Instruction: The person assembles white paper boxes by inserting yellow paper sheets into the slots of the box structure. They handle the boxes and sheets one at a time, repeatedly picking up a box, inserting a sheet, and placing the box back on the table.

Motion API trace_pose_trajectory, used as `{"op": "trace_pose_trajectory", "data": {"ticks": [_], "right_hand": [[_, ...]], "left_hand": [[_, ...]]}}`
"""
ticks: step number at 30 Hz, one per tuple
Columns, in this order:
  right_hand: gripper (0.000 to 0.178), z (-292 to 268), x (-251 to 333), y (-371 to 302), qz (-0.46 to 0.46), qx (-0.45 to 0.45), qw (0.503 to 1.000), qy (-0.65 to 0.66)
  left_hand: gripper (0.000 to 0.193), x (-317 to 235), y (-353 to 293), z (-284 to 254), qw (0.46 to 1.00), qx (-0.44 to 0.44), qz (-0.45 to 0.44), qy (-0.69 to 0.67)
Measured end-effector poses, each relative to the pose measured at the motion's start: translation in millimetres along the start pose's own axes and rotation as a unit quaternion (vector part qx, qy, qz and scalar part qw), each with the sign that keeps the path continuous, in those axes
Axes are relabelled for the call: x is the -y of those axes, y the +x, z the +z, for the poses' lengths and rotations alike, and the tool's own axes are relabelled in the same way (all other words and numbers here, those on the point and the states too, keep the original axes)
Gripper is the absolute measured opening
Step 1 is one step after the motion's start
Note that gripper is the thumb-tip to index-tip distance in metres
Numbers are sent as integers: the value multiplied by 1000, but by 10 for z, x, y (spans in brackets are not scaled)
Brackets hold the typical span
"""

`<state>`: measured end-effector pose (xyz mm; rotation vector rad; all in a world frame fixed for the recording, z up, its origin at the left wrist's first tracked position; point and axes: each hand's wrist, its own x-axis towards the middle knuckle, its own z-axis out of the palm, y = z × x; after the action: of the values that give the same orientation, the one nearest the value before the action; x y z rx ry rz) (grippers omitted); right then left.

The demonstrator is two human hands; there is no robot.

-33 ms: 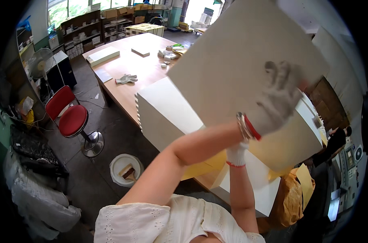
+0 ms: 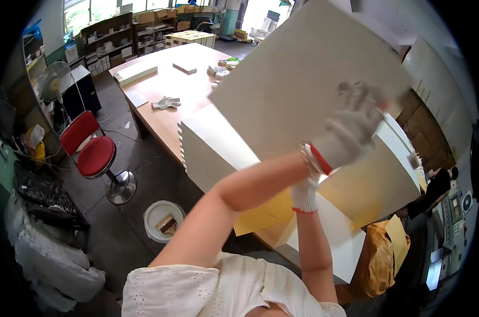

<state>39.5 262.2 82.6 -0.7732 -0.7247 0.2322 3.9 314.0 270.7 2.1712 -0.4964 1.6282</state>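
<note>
A large off-white board (image 2: pixel 297 79) is raised at a tilt above the table. My left hand (image 2: pixel 353 124), in a whitish knit glove with a red cuff, lies over the board's face near its right side, fingers spread and a little bent, slightly blurred. My left forearm crosses over my right. My right hand (image 2: pixel 304 194), also gloved, is lower, and its fingers are hidden behind my left wrist. Under the raised board is a stack of white sheets (image 2: pixel 218 129) with a notched left edge. Yellow paper (image 2: pixel 266 212) and another white block (image 2: pixel 332 232) lie near my right arm.
The wooden table (image 2: pixel 181 61) holds a loose glove (image 2: pixel 166 102), a long white box (image 2: pixel 136 74) and small items. Left are a red stool (image 2: pixel 96 157) and a white bucket (image 2: pixel 154 211) with a brush (image 2: pixel 166 224). A brown paper bundle (image 2: pixel 376 259) stands right; a person (image 2: pixel 434 187) is beyond.
The raised board has shifted a little to the left and down. My left hand has moved left with it. My right hand has moved slightly left.
</note>
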Motion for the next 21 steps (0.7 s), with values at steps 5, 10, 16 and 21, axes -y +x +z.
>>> {"op": "trace_pose_trajectory", "data": {"ticks": [5, 10, 16, 21], "right_hand": [[35, 562, -248, 403, 230, -196, 953, -27], [48, 677, -66, 473, 339, -58, 903, -258], [53, 972, 246, 59, 59, 180, 698, -690], [48, 1192, 117, -37, 42, 201, 609, -766]], "left_hand": [[36, 1437, -720, -723, 942, 129, -185, -248], [32, 2531, -1596, -2002, 882, 256, -372, 136], [46, 2915, -2180, -2296, 819, 298, -460, -171], [49, 3087, -2263, -2343, 824, 261, -442, -243]]}}
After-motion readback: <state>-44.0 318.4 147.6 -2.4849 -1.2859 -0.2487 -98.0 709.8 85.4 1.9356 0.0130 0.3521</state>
